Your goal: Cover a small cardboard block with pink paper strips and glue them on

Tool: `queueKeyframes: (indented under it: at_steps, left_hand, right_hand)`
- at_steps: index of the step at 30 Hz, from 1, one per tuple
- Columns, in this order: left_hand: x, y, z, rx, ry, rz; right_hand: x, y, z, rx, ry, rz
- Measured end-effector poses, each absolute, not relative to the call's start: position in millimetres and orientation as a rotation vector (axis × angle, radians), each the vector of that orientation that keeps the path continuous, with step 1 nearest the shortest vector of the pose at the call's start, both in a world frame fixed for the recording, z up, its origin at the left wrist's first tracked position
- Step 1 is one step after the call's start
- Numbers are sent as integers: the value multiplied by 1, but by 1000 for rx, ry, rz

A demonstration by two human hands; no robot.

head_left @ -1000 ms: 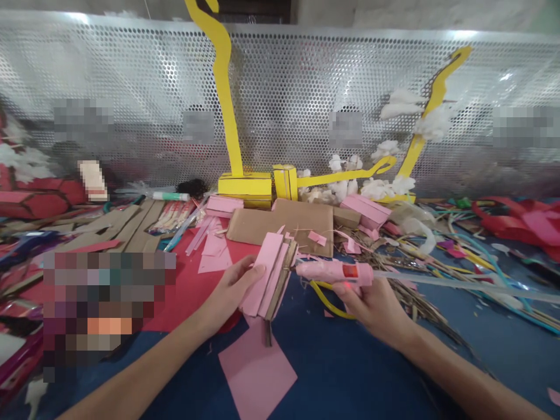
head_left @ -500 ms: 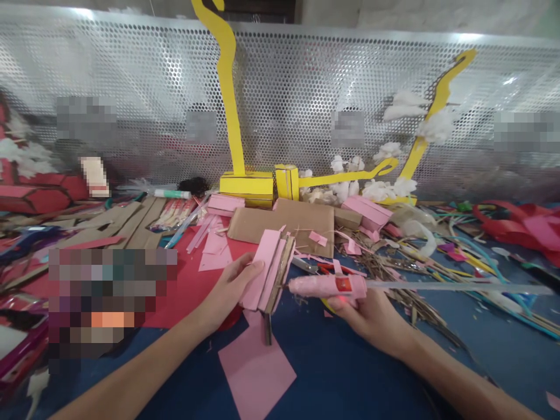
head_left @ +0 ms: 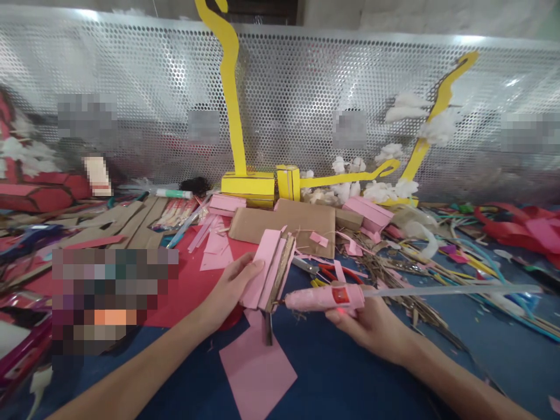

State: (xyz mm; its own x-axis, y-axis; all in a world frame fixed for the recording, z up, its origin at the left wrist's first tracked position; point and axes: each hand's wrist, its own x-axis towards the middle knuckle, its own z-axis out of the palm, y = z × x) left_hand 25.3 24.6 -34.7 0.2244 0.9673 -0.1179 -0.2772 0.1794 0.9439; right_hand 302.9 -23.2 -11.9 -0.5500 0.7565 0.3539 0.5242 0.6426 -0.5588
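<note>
My left hand [head_left: 234, 286] grips a small pink-covered cardboard piece [head_left: 266, 265] by its left side, tilted so that its bare brown edge faces right. In my right hand [head_left: 371, 324] is a pink-wrapped glue gun [head_left: 324, 298], with a long translucent glue stick [head_left: 455, 290] sticking out of its back end. The gun's nozzle is at the lower end of the bare cardboard edge. A red light glows under the gun, by my fingers. Below the cardboard piece, a pink paper sheet [head_left: 258, 373] lies on the blue table, with a narrow dark strip above it.
Behind my hands lies a flat brown cardboard sheet [head_left: 301, 219]. Pliers with red handles [head_left: 339, 273] rest near the gun. Yellow box shapes with tall curved strips [head_left: 248, 184] stand against a perforated metal panel [head_left: 289, 81]. Cardboard scraps and thin sticks [head_left: 394, 297] litter the right side.
My right hand has brought the glue gun slightly down and left, its nozzle moving toward the lower end of the cardboard edge. The left hand holds its piece almost still.
</note>
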Motion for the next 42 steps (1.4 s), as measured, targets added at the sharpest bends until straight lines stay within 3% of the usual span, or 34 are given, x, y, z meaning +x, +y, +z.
queueKeyframes:
  at_steps: [9, 16, 42]
  left_hand:
    - [25, 24, -33, 976, 903, 1077]
    - [26, 27, -38, 923, 982, 1122]
    - [25, 28, -41, 1010, 946, 1121]
  right_hand:
    - [307, -16, -17, -1293, -2074, 310]
    - [301, -24, -20, -1110, -2203, 509]
    - [296, -27, -19, -1185, -2219, 507]
